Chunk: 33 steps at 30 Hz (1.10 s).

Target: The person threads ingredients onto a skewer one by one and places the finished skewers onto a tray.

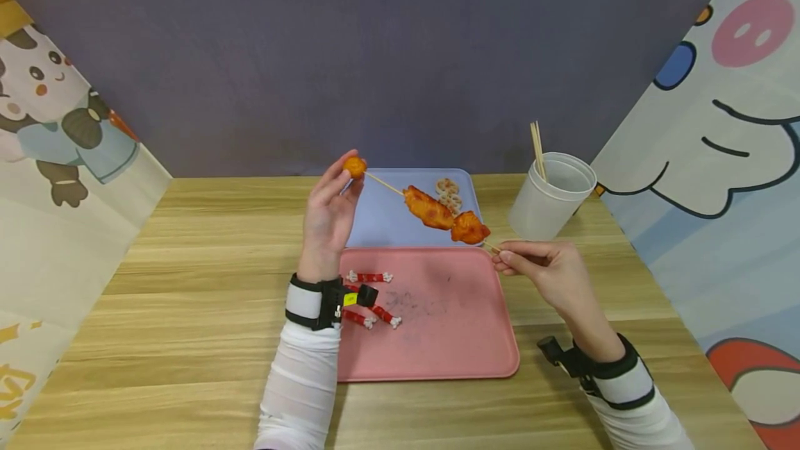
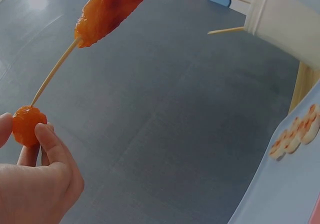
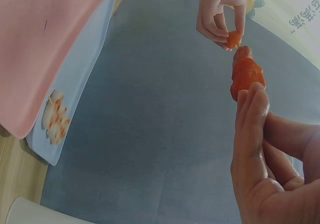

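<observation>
My right hand (image 1: 550, 273) pinches the lower end of a bamboo skewer (image 1: 384, 183) above the pink tray's right edge. Threaded on it are a long, glossy orange-brown piece shaped like a chicken wing (image 1: 428, 208) and a lumpy orange piece (image 1: 470, 228) nearer that hand. The skewer slants up to the left, its far tip meeting a small orange ball (image 2: 29, 126). My left hand (image 1: 328, 217) holds this ball between thumb and fingers. A bare stretch of stick separates ball and wing-shaped piece. In the right wrist view, fingers hide the stick's lower end.
A pink tray (image 1: 450, 325) bears several red sticks with white ends (image 1: 370, 277). Behind it, a blue tray (image 1: 387, 221) carries pale, browned round slices on a stick (image 1: 448, 193). At right stands a white cup (image 1: 544, 203) with bamboo sticks (image 1: 538, 151); a grey panel (image 1: 375, 54) rises behind.
</observation>
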Tool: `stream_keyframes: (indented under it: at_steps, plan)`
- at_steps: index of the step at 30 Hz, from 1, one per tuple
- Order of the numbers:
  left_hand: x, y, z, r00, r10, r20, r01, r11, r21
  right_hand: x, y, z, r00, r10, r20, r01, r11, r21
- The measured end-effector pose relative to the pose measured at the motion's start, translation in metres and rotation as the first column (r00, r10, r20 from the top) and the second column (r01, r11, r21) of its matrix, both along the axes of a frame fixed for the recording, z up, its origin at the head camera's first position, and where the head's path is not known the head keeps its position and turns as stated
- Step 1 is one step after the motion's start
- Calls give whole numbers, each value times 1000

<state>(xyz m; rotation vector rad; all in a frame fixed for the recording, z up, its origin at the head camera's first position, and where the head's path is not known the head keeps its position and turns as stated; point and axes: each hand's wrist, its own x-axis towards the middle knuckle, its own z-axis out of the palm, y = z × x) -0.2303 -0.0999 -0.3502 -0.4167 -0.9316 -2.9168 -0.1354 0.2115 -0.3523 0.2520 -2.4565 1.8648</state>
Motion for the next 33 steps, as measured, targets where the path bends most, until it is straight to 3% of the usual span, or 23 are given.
stream_keyframes:
  at_steps: [9, 13, 18, 27, 33]
  plan:
    - [1, 0, -1, 999, -37, 5, 37, 998, -58, -1, 0, 0, 1000, 10, 8, -10, 1000, 9]
    - [1, 2, -1, 1000, -8, 20, 10, 993, -116, 0, 0, 0, 1000, 6, 14, -6, 1000, 19]
    - [2, 5, 0, 997, 36, 63, -23, 979, -202, -1, -3, -3, 999, 5, 38, -7, 999, 44]
    - [4, 3, 1, 990, 14, 142, 29, 956, -293, -1, -4, -4, 998, -6, 69, 4, 999, 34]
    - [4, 1, -4, 984, 8, 180, 60, 928, -368, -1, -6, -4, 995, -8, 98, 3, 999, 51]
